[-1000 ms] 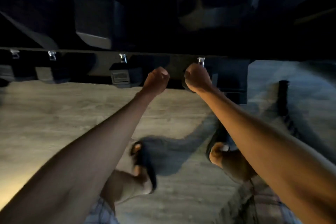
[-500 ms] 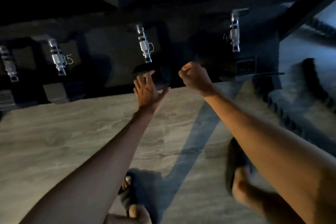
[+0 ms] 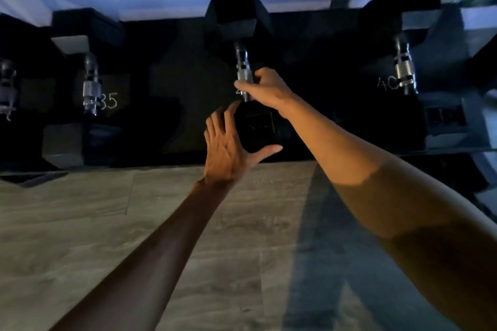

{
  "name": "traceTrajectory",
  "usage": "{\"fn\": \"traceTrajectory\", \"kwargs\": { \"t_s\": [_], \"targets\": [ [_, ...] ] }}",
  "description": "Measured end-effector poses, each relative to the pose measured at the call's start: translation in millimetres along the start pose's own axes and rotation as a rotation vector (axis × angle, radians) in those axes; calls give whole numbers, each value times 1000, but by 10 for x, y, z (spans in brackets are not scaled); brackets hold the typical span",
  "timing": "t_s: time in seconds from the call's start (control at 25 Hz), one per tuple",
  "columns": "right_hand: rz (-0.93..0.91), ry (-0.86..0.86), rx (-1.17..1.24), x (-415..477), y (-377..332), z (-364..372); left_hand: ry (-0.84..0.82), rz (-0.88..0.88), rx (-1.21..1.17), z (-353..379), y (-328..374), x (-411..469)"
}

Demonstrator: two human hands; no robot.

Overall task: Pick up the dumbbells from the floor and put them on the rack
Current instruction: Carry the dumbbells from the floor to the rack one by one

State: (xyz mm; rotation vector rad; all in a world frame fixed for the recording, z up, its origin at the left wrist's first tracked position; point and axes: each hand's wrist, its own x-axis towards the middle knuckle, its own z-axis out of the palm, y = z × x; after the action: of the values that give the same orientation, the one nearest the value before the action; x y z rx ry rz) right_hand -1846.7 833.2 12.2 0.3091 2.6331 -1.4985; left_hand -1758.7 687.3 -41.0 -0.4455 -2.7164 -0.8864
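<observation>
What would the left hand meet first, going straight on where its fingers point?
The near head of the black hexagonal chrome-handled dumbbell; the left hand looks almost against it, but depth is unclear.

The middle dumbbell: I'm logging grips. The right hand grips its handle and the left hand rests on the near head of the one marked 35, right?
No. The left hand rests on the near head of the middle dumbbell, whose handle the right hand grips, not the dumbbell marked 35. The head view shows it.
</observation>
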Motion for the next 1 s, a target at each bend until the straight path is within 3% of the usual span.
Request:
{"fn": "traceTrajectory", "kwargs": {
  "t_s": [0.2,0.6,0.8,1.0],
  "targets": [
    [63,-179,172,217,-72,54,-51,132,-146,-21,-88,83],
    [114,-47,73,143,-14,86,-178,225,-135,-139,-197,181],
    [127,-60,-10,67,-91,48,-199,124,-116,-156,-97,128],
    [108,24,-343,-777,-193,-255,-501,-124,75,-712,356,219]
  ]
}}
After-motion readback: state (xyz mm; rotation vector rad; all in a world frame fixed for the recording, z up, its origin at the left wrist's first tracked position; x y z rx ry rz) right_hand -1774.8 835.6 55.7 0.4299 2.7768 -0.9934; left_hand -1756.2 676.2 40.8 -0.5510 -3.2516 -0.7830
